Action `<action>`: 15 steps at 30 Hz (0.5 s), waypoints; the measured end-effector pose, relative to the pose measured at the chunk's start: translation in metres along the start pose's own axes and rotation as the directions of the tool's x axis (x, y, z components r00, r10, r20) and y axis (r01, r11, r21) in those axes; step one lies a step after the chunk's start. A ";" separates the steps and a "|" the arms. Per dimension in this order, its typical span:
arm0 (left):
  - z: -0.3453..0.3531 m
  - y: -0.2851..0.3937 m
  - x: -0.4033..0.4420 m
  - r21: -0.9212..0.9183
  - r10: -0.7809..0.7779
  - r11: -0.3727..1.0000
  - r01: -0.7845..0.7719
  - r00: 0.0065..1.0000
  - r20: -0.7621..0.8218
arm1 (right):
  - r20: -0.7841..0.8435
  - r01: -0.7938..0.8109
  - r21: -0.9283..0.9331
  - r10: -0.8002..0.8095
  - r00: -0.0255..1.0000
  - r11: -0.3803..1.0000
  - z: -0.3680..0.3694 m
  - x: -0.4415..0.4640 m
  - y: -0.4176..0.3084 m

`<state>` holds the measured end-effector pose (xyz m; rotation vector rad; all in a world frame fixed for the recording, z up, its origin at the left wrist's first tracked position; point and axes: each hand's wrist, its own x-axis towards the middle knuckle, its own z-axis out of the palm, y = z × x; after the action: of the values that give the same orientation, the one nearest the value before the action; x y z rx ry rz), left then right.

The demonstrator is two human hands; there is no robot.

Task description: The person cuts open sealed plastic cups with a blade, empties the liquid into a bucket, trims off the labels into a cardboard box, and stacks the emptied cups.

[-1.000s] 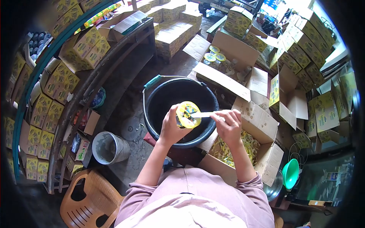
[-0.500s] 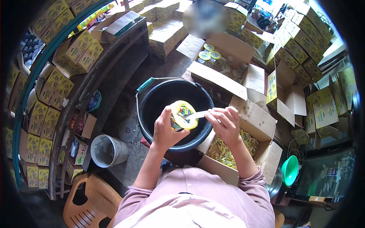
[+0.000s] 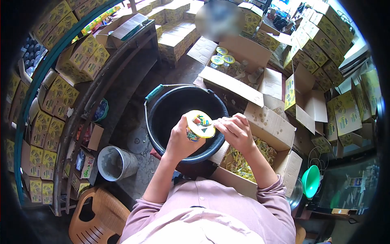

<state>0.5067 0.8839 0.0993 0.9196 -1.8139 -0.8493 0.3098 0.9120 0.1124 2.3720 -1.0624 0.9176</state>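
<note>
My left hand (image 3: pixel 178 141) is wrapped round a printed plastic drink cup (image 3: pixel 202 123) with a yellow-rimmed film lid facing up. In my right hand (image 3: pixel 235 132), fingers pinched, is a small knife whose blade (image 3: pixel 208 125) meets the lid; the handle is hidden by the fingers. The lid looks cut or torn near the blade, though exactly how far I cannot tell. Both hands are above a black bucket (image 3: pixel 168 107), its wire handle with a green grip resting at the left. Below my right forearm, an open carton (image 3: pixel 270 134) holds many yellow printed strips (image 3: pixel 245 162).
Beyond the bucket, an open carton (image 3: pixel 231 87) contains several lidded cups (image 3: pixel 219 59). A grey pail (image 3: pixel 117 162) and brown plastic chair (image 3: pixel 97 211) stand left. Shelves of yellow cartons (image 3: pixel 42 126) line the left; more cartons (image 3: pixel 317 44) are stacked right. A green bowl (image 3: pixel 310 181) sits at right.
The cup has shifted slightly right and down, with its lid turned. My right hand has come closer to the cup, and less of the blade shows.
</note>
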 end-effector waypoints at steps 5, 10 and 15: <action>-0.001 0.000 0.001 -0.080 -0.022 0.996 0.026 0.998 0.057 | -0.003 0.007 0.029 -0.007 1.000 1.000 0.000 0.002 -0.001; -0.001 0.005 0.002 -0.147 -0.027 0.988 0.043 0.993 0.113 | -0.068 -0.089 0.082 0.094 0.993 0.993 0.009 0.000 -0.003; -0.005 -0.003 0.000 -0.266 -0.106 0.947 0.181 0.956 0.275 | -0.068 -0.084 0.091 0.090 0.994 0.992 0.010 -0.004 0.001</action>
<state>0.5119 0.8814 0.0988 0.7869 -1.7890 -1.3420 0.3111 0.9077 0.1023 2.3595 -1.1269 1.0929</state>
